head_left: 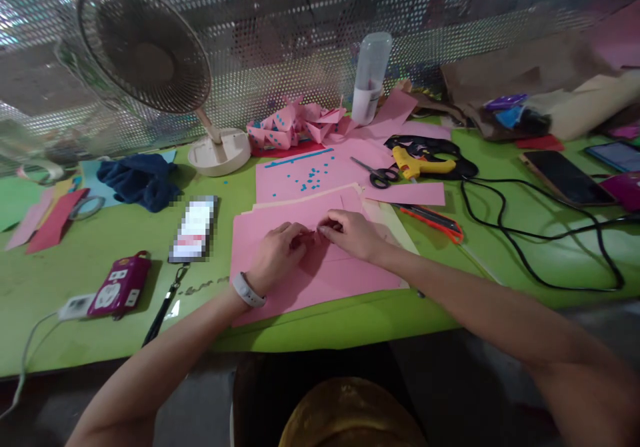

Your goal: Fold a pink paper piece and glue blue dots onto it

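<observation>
At the left end of the green worktop (40,327) lie strips of coloured paper (57,220), with a dark blue cloth (140,179) near them and a purple power block (120,285) closer to the front edge. A lit phone (194,228) on a black strap comes next, and a fan (220,153) stands behind it. The left hand (280,250), a pale band (249,291) on its wrist, is over the pink sheet (345,277), which lies flat at the middle of the worktop; its fingers are curled in, but I cannot tell whether its grip pinches anything. Behind the sheet, blue dots (311,179) are scattered on more pink paper, with a heap of folded pink paper (295,125) farther back. The right hand (353,235) meets the left just above the sheet, thumb and forefinger drawn close; what its grip has, if anything, is too small to tell. Beyond it are a clear bottle (371,77), scissors (383,177), a yellow glue gun (423,165), an orange cutter (434,223), a looped black cable (530,235) and a dark phone (569,177).
</observation>
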Motion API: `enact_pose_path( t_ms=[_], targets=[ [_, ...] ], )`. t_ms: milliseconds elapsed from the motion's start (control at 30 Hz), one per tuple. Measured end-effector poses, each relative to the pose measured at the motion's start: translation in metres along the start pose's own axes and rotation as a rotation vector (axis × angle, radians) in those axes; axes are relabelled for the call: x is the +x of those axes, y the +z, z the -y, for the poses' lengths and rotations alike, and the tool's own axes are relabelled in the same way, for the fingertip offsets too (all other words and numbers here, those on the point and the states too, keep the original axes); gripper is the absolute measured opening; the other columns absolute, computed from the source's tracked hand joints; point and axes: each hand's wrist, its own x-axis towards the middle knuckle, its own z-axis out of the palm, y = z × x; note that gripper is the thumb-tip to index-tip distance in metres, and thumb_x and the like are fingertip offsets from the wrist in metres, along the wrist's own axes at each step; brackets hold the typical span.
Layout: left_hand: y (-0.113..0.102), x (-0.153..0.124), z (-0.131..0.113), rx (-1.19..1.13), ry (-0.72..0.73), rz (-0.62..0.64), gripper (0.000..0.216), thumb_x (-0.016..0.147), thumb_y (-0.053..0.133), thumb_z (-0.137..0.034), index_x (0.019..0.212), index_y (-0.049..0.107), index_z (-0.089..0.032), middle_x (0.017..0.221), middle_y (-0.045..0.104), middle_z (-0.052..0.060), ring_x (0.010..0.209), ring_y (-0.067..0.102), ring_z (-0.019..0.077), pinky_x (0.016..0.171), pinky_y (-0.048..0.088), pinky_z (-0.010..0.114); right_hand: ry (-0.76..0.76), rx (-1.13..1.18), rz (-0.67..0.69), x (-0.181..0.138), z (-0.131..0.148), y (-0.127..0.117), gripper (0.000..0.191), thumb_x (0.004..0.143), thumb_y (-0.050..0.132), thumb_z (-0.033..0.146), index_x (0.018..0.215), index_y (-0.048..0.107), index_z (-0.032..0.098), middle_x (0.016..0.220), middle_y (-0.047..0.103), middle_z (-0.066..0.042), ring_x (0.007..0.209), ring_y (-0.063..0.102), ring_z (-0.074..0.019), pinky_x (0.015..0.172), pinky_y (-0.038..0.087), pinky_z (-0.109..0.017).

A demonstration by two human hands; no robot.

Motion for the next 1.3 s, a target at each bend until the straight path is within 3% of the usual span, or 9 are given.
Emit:
enact_pose_path(
  t_ms=[233, 433, 833, 1067, 1300],
  targets=[
    [0.001, -0.008, -0.005, 0.283, 0.209, -0.018, 0.023, 0.085, 0.054, -0.019, 0.102, 0.071, -0.019, 0.088, 0.062, 0.007, 0.076, 0.058, 0.0205, 0.071, 0.047, 0.036, -0.036, -0.029, -0.016, 0.002, -0.005, 0.002, 0.009, 0.085, 0.059, 0.018, 0.085, 0.068, 0.017, 0.086, 0.070, -0.003, 0.076, 0.060, -0.0139, 0.068, 0.043, -0.026],
    [-0.001, -0.012, -0.003, 0.345, 0.319, -0.027, 0.018, 0.087, 0.055, -0.025, 0.088, 0.072, -0.018, 0.088, 0.063, 0.008, 0.076, 0.057, 0.0200, 0.069, 0.046, 0.036, 0.004, -0.012, -0.003, 0.001, 0.000, 0.000, 0.010, 0.085, 0.059, 0.018, 0.085, 0.069, 0.016, 0.083, 0.069, -0.003, 0.073, 0.060, -0.0128, 0.065, 0.043, -0.025],
    [0.002, -0.009, 0.004, 0.282, 0.294, -0.060, 0.022, 0.093, 0.052, -0.022, 0.097, 0.073, -0.019, 0.096, 0.063, 0.009, 0.085, 0.058, 0.0209, 0.075, 0.050, 0.036, 0.000, 0.001, -0.018, 0.002, -0.003, 0.002, 0.009, 0.084, 0.060, 0.018, 0.085, 0.069, 0.016, 0.084, 0.070, -0.003, 0.074, 0.061, -0.0134, 0.066, 0.044, -0.025],
    [0.003, -0.007, 0.002, 0.362, 0.268, -0.029, 0.028, 0.092, 0.047, -0.017, 0.105, 0.071, -0.019, 0.101, 0.065, 0.010, 0.087, 0.058, 0.0231, 0.076, 0.049, 0.040, 0.007, 0.005, -0.026, 0.002, -0.003, 0.002, 0.009, 0.083, 0.061, 0.017, 0.086, 0.069, 0.017, 0.081, 0.071, -0.003, 0.072, 0.061, -0.0132, 0.064, 0.043, -0.025],
    [0.000, -0.004, 0.011, 0.089, 0.258, -0.066, 0.025, 0.092, 0.054, -0.024, 0.113, 0.067, -0.019, 0.098, 0.069, 0.008, 0.088, 0.061, 0.0219, 0.077, 0.052, 0.038, -0.028, -0.004, -0.008, 0.003, -0.006, 0.002, 0.010, 0.082, 0.061, 0.014, 0.087, 0.070, 0.016, 0.086, 0.070, -0.004, 0.075, 0.061, -0.0133, 0.068, 0.045, -0.025]
  ],
)
